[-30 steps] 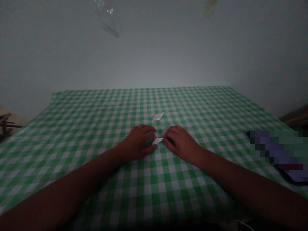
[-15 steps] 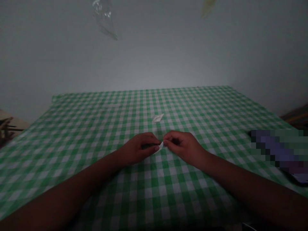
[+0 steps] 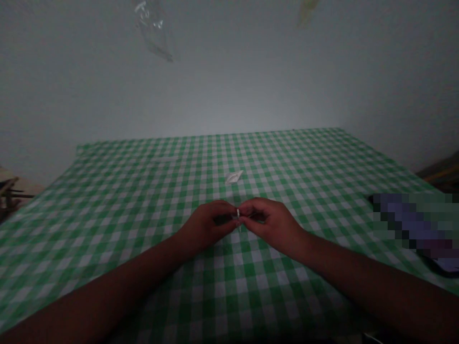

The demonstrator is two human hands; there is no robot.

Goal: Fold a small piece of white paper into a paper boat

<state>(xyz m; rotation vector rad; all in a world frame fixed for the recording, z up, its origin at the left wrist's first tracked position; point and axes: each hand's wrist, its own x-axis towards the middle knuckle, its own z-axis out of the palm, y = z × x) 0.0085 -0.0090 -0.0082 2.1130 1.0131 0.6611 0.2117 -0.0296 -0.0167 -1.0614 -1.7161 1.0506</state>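
Between my two hands is a small white piece that looks like folded paper [image 3: 238,213], seen nearly edge-on and mostly covered by fingertips. My left hand [image 3: 211,220] pinches it from the left with thumb and fingers. From the right, my right hand [image 3: 268,217] pinches the same piece, and the fingertips of both hands meet around it. Just beyond the hands, a small folded white paper shape [image 3: 234,177] with pointed ends lies on the checked cloth.
A green and white checked tablecloth [image 3: 229,277] covers the table, which reaches a pale wall [image 3: 229,76]. On the right lies a phone-like dark object [image 3: 398,222], partly blurred out by blocks. A faint clear strip [image 3: 167,159] rests at the back left. Clear plastic [image 3: 154,31] hangs on the wall.
My hands have drawn together, and the white piece between them has turned from a slant to nearly upright, showing less of itself. The paper shape beyond stays on the cloth.
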